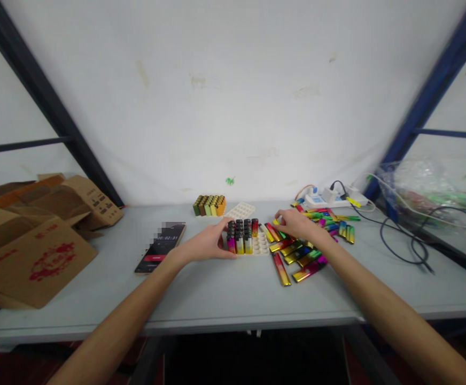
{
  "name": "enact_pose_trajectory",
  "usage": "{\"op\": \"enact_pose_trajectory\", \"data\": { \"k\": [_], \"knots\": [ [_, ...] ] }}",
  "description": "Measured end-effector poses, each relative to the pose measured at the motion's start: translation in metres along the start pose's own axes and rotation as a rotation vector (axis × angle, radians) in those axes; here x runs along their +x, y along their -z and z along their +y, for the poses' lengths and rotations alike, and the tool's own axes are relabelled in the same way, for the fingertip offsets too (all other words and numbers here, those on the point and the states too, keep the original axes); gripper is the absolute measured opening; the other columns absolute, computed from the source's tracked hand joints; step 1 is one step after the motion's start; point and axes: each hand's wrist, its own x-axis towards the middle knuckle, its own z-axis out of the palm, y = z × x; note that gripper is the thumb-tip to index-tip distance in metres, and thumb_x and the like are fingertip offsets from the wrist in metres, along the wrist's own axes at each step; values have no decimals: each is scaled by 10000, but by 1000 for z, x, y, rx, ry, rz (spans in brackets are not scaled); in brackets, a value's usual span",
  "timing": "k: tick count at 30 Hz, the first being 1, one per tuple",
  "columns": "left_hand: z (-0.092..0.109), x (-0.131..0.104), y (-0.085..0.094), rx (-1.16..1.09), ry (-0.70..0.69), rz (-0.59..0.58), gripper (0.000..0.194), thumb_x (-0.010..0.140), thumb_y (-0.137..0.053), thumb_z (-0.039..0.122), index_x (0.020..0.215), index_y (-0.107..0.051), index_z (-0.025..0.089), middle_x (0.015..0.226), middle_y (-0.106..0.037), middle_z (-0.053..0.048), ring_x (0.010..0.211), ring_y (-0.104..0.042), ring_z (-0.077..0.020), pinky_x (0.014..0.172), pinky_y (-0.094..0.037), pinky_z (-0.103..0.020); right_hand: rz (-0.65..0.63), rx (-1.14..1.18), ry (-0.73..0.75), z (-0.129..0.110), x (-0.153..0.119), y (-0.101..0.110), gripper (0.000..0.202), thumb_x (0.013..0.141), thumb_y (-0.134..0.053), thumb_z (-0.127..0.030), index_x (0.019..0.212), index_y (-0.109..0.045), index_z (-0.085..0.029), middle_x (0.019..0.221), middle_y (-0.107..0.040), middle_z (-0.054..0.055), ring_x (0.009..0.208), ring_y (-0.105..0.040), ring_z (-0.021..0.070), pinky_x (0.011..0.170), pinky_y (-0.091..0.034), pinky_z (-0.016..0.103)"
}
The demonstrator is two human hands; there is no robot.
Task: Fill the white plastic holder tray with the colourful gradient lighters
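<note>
Lighters (240,245) stand upright in one tray (261,247) near the middle of the table (217,299), three across the front row; those behind overlap too much for me to count, though a red one stands at the back, right of the packed columns. Several pockets on the tray's right side are bare. My left hand (208,243) clasps the tray's left end, thumb along the front and fingers at the back. My right hand (297,224) is over the loose pile (281,269), fingertips bent down; from here I cannot tell whether they pinch anything. That pile holds well over a dozen lighters, lying flat just right of the tray. Behind the tray I see one empty tray (241,209) and, left of that, one packed block (209,206) of upright lighters. One phone (161,248) lies left, one power strip (335,199) sits at the back right, and cardboard (36,251) fills the far left.
</note>
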Motion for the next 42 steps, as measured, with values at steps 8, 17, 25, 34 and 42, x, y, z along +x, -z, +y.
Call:
{"op": "enact_pose_trajectory", "data": {
  "k": [8,17,25,34,42],
  "knots": [
    [-1,-1,0,-13,-2,-5,860,719,-828,555,1397,-420,219,1037,-701,-61,787,-666,-250,687,-523,-338,136,38,9,-10,3,-2,325,1043,-508,-320,959,-756,-128,903,-784,152,810,-716,234,704,-432,279],
    [-3,0,-1,-12,-5,6,888,709,-829,568,1412,-423,207,1035,-707,-69,785,-672,-255,672,-517,-337,453,267,-10,-4,8,-3,367,1051,-447,-344,1282,-670,-166,1066,-784,120,938,-717,251,815,-461,296],
    [-2,0,-1,-38,-10,-11,849,710,-825,536,1383,-418,215,1049,-696,-67,796,-663,-249,688,-521,-341,468,275,8,-7,6,0,344,931,-627,-462,714,-590,-199,636,-595,10,605,-528,165,612,-352,273],
    [-3,0,-1,-39,-5,-11,860,712,-818,560,1389,-412,221,1028,-694,-63,770,-657,-241,656,-511,-330,256,751,185,-15,6,-9,431,1036,-388,-575,892,-556,-205,788,-627,16,695,-608,158,687,-491,280],
    [-5,1,-2,-54,-36,1,840,710,-832,527,1379,-422,226,1054,-696,-66,757,-657,-228,656,-527,-332,224,894,86,-39,0,-8,565,940,-427,-744,696,-417,-235,539,-372,-64,494,-375,116,473,-308,249]
  ]
}}
